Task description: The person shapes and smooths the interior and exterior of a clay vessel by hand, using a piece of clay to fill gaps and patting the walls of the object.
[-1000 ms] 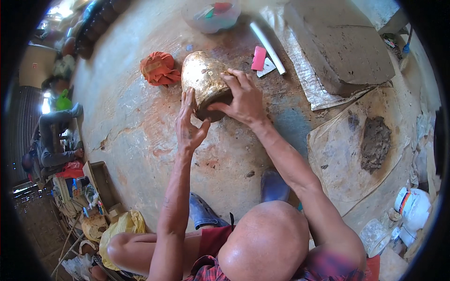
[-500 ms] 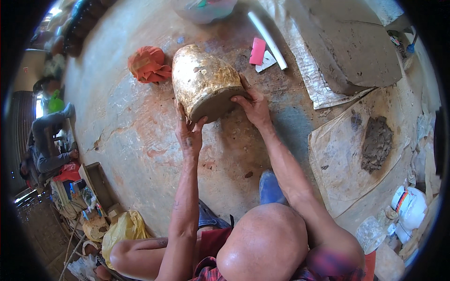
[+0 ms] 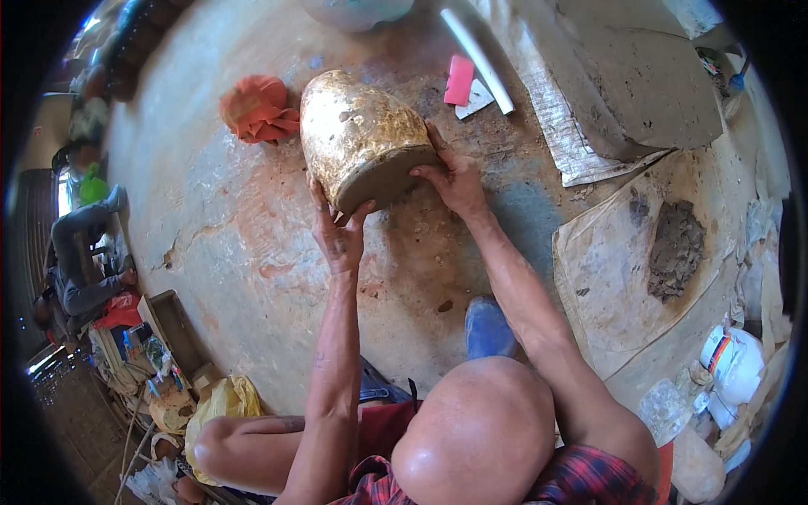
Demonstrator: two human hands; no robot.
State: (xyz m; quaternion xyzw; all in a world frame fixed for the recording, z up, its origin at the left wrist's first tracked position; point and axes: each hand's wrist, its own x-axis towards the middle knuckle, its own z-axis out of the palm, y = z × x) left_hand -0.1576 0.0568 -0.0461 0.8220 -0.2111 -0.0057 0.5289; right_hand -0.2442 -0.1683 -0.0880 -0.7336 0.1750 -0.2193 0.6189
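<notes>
A bucket-shaped form (image 3: 358,126), mottled gold and brown, is tilted in my two hands above the floor. Its broad end, a flat dark grey clay face (image 3: 385,178), is turned toward me. My left hand (image 3: 338,231) grips the lower left of that end, thumb on the clay face and fingers on the side. At the right edge my right hand (image 3: 453,178) holds it the same way, with its fingers partly hidden behind the wall. A crumpled orange cloth bundle (image 3: 259,109) lies left of the form.
Beyond my right hand lie a pink block (image 3: 459,79), a white piece (image 3: 475,99) and a white tube (image 3: 478,61). A big grey clay slab (image 3: 631,93) rests on sheeting at far right, near loose clay (image 3: 676,250). A person (image 3: 80,252) sits at far left.
The whole view has shifted slightly. Both hands keep the same hold on the form, which stays tilted much as before.
</notes>
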